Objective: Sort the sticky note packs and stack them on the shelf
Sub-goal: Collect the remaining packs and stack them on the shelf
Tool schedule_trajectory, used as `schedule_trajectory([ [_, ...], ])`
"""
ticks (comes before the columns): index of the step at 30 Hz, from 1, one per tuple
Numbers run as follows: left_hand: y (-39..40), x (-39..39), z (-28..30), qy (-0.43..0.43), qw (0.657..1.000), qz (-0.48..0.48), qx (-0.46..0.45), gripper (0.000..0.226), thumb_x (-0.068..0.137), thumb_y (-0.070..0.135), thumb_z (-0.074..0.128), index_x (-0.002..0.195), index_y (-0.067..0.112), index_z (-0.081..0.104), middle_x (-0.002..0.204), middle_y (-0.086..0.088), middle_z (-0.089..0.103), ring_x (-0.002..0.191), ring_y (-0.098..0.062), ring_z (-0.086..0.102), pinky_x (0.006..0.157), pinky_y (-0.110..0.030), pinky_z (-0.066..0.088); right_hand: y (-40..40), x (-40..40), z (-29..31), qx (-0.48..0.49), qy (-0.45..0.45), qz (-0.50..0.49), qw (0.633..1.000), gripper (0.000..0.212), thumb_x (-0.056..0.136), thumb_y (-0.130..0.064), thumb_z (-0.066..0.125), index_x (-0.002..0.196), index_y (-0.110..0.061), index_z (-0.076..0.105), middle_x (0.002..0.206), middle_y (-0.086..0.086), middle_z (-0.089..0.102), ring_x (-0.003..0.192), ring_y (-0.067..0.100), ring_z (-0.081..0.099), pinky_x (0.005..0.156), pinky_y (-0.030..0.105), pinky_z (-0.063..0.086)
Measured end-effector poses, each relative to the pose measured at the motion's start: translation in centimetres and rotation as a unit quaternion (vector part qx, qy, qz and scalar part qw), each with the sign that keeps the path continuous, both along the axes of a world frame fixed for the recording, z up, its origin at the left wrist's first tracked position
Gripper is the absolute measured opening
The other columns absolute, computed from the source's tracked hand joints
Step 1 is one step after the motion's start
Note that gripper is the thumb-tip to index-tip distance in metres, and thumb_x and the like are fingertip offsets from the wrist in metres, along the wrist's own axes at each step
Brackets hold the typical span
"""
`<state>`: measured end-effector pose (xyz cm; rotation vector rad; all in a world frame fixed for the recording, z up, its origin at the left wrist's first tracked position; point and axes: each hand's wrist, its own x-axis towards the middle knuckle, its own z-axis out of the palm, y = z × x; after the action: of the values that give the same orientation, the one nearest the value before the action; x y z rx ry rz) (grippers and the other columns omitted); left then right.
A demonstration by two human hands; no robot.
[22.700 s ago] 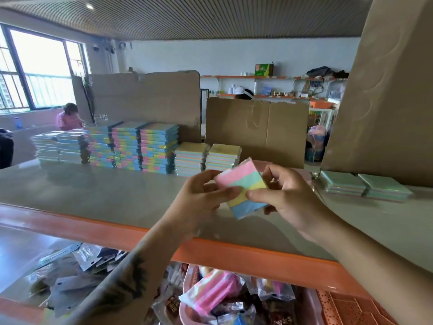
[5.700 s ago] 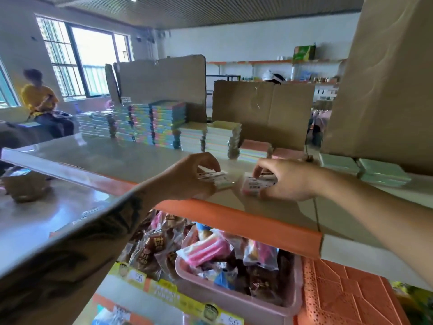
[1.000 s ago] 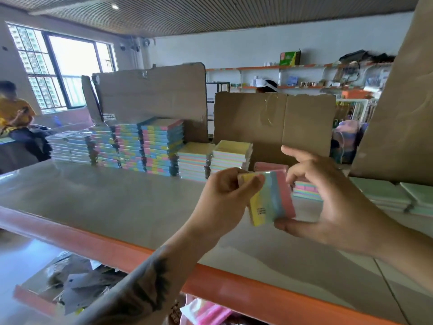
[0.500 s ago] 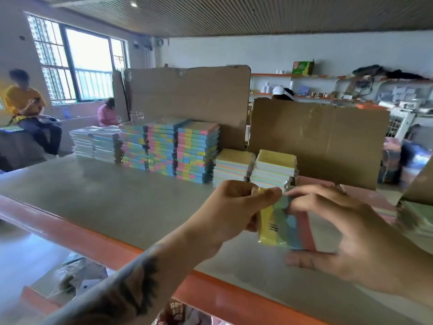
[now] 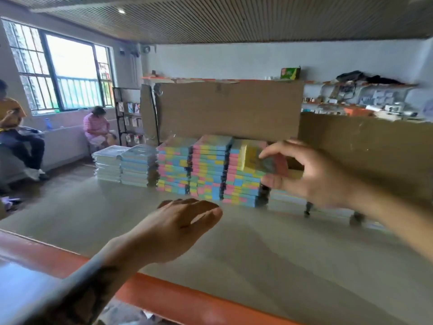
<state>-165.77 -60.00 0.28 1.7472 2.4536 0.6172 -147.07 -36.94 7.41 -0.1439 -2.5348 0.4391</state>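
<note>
Right hand (image 5: 311,174) pinches multicolour sticky note pack (image 5: 260,160), held upright at top of rightmost multicolour stack (image 5: 243,181) on shelf (image 5: 257,249). Left hand (image 5: 178,226) hovers relaxed, holding nothing. Placing step; next, judged: lay pack flat, square edges.

No legible text anywhere.
Green box (image 5: 290,73) on far shelf at 1 o'clock has print, too blurred; sticky note pack (image 5: 262,159) in right hand (image 5: 311,174) shows dark marks, unreadable.
</note>
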Motion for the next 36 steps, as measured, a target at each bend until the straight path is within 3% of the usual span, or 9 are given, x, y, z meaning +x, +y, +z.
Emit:
schedule_trajectory([
  [4, -1.8, -4.0, -0.8, 0.078, 0.992, 0.010, -0.098, 0.091, 0.073, 0.096, -0.001, 0.148, 0.056, 0.031, 0.157, 0.029, 0.033, 0.143, 0.000, 0.030, 0.118, -0.034, 0.024, 2.4, -5.6, 2.8, -0.031, 0.000, -0.060, 0.998, 0.034, 0.087, -0.049, 0.078, 0.116, -0.035, 0.067, 0.114, 0.000, 0.064, 0.108, 0.020, 0.059, 0.097, 0.041, 0.046],
  [8, -2.1, -4.9, -1.1, 0.086, 0.984, -0.015, -0.155, 0.077, 0.086, 0.086, 0.020, 0.155, 0.053, 0.016, 0.166, 0.021, 0.012, 0.153, -0.006, 0.008, 0.124, -0.037, 0.009, 3.6, -8.2, 3.5, -0.051, -0.051, -0.106, 0.992, 0.024, 0.091, -0.038, 0.076, 0.113, -0.036, 0.067, 0.104, 0.016, 0.060, 0.098, 0.031, 0.058, 0.080, 0.035, 0.044],
  [11, -2.0, -5.0, -1.4, 0.103, 0.982, -0.032, -0.154, 0.075, 0.090, 0.083, 0.020, 0.156, 0.049, 0.013, 0.167, 0.016, 0.010, 0.154, -0.011, 0.005, 0.124, -0.043, 0.007, 3.4, -8.5, 3.4, -0.066, -0.087, -0.118, 0.987, 0.017, 0.094, -0.033, 0.073, 0.109, -0.040, 0.068, 0.093, 0.012, 0.052, 0.089, 0.029, 0.053, 0.078, 0.036, 0.038],
  [15, -1.9, -5.2, -1.9, 0.113, 0.982, -0.039, -0.145, 0.072, 0.092, 0.081, 0.018, 0.155, 0.046, 0.012, 0.167, 0.012, 0.010, 0.154, -0.015, 0.004, 0.124, -0.048, 0.005, 2.8, -8.2, 3.0, -0.076, -0.096, -0.132, 0.984, 0.020, 0.097, -0.028, 0.070, 0.117, -0.032, 0.070, 0.110, 0.027, 0.054, 0.102, 0.041, 0.052, 0.077, 0.034, 0.035],
  [20, -1.8, -5.5, -2.3, 0.110, 0.982, -0.041, -0.147, 0.073, 0.091, 0.082, 0.017, 0.156, 0.048, 0.008, 0.170, 0.008, 0.004, 0.156, -0.018, -0.001, 0.125, -0.052, 0.002, 2.5, -8.4, 3.0, -0.074, -0.096, -0.143, 0.982, 0.026, 0.089, -0.042, 0.075, 0.115, -0.039, 0.070, 0.118, 0.023, 0.058, 0.109, 0.037, 0.054, 0.091, 0.042, 0.043],
  [25, -1.8, -5.4, -2.2, 0.106, 0.983, -0.042, -0.145, 0.073, 0.092, 0.081, 0.017, 0.156, 0.048, 0.007, 0.170, 0.009, 0.003, 0.157, -0.018, -0.002, 0.125, -0.052, 0.001, 2.6, -8.3, 2.8, -0.084, -0.093, -0.142, 0.982, 0.022, 0.096, -0.028, 0.071, 0.117, -0.033, 0.070, 0.094, 0.013, 0.050, 0.104, 0.040, 0.052, 0.081, 0.038, 0.036],
  [29, -1.7, -5.4, -2.2, 0.110, 0.982, -0.044, -0.144, 0.072, 0.092, 0.081, 0.017, 0.155, 0.047, 0.010, 0.170, 0.008, 0.006, 0.156, -0.019, 0.002, 0.125, -0.052, 0.004, 2.3, -8.3, 2.7, -0.078, -0.094, -0.156, 0.980, 0.024, 0.095, -0.033, 0.072, 0.117, -0.039, 0.070, 0.113, 0.019, 0.058, 0.113, 0.036, 0.055, 0.101, 0.044, 0.042],
  [32, -1.4, -5.2, -2.1, 0.120, 0.982, -0.048, -0.141, 0.073, 0.092, 0.081, 0.017, 0.155, 0.045, 0.014, 0.169, 0.006, 0.012, 0.156, -0.020, 0.007, 0.124, -0.053, 0.007, 2.2, -8.2, 2.7, -0.077, -0.097, -0.159, 0.979, 0.024, 0.095, -0.035, 0.072, 0.119, -0.040, 0.069, 0.115, 0.019, 0.058, 0.114, 0.035, 0.055, 0.103, 0.043, 0.042],
  [36, -1.1, -4.5, -1.3, 0.121, 0.979, -0.069, -0.149, 0.073, 0.092, 0.081, 0.017, 0.156, 0.047, 0.015, 0.169, 0.008, 0.012, 0.156, -0.019, 0.008, 0.125, -0.056, 0.001, 1.6, -7.9, 2.9, -0.055, -0.106, -0.179, 0.977, 0.038, 0.094, -0.036, 0.073, 0.129, -0.045, 0.062, 0.135, -0.005, 0.049, 0.137, 0.015, 0.043, 0.106, 0.032, 0.034],
])
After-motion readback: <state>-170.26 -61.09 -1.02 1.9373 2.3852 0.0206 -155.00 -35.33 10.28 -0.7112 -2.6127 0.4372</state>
